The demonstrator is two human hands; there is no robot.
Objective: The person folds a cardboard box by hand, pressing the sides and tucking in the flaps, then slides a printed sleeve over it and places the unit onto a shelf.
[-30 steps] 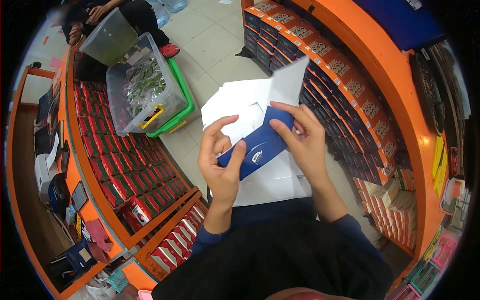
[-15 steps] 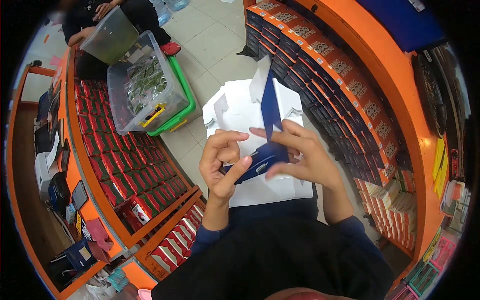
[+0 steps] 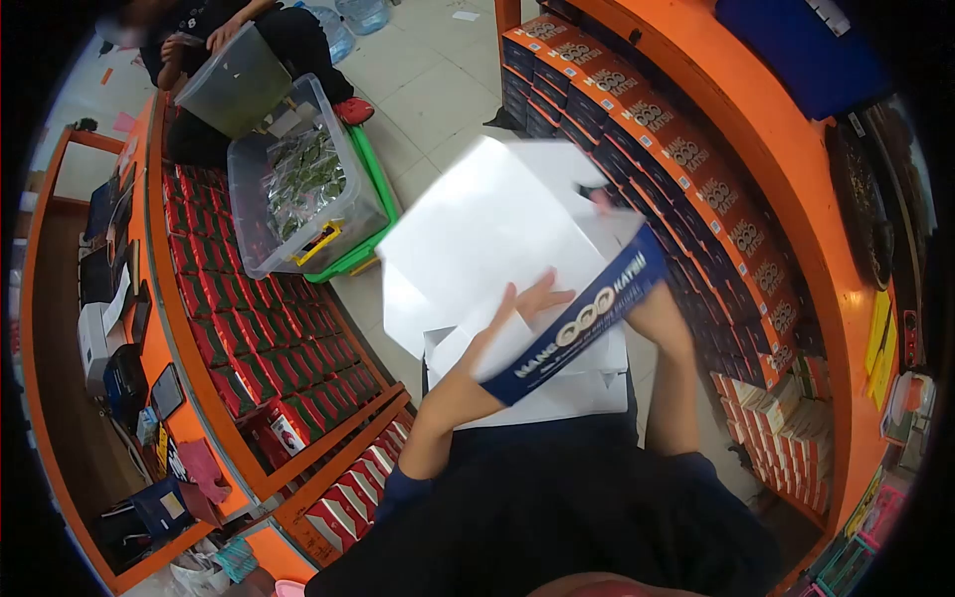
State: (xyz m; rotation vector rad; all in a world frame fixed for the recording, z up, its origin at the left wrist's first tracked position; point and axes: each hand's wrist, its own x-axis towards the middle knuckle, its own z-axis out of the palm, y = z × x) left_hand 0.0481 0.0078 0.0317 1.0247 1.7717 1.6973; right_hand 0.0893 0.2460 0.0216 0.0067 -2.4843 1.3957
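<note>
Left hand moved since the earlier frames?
Yes. The left hand has moved rightward in the view, closer to the stacked orange-and-navy boxes along the right side.

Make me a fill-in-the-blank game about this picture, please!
1. The carton has a blue panel whose big lettering ends with the word ____.
2. The clear bin has a latch coloured ____.
3. The shoe near the bin is ____.

Missing words: KATSU; yellow; red.
</note>
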